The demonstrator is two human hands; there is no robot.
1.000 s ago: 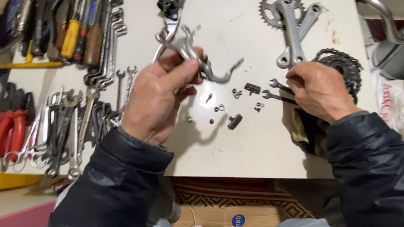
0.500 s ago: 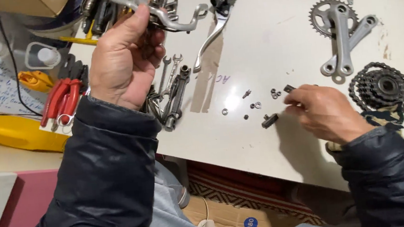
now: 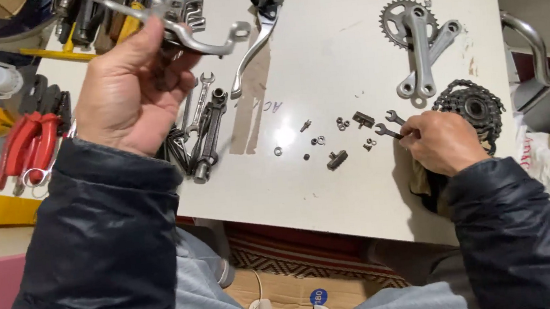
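Looking down at the white desk (image 3: 357, 187), we see our left hand (image 3: 126, 88) raised above its left part, fingers clamped around a curved silver metal brake caliper arm (image 3: 202, 41) whose ringed end sticks out to the right of the thumb. Our right hand (image 3: 443, 141) rests on the desk near its right edge, fingers pinched together on the handle of a small dark open-ended spanner (image 3: 389, 129), whose jaw end points left toward a scatter of small nuts and washers (image 3: 317, 141). Among these lie a small dark brake pad block (image 3: 336, 160) and another short dark block (image 3: 363, 119).

Just behind the right hand sits a dark stack of toothed sprockets (image 3: 473, 107), and farther back a silver crank set with a toothed chainring (image 3: 414, 39). A silver brake lever with a black clamp (image 3: 257, 30) lies at the far middle of the desk. Below the left hand a row of steel spanners (image 3: 203, 131) lies on the desk, with red-handled pliers (image 3: 29, 146) to the left.
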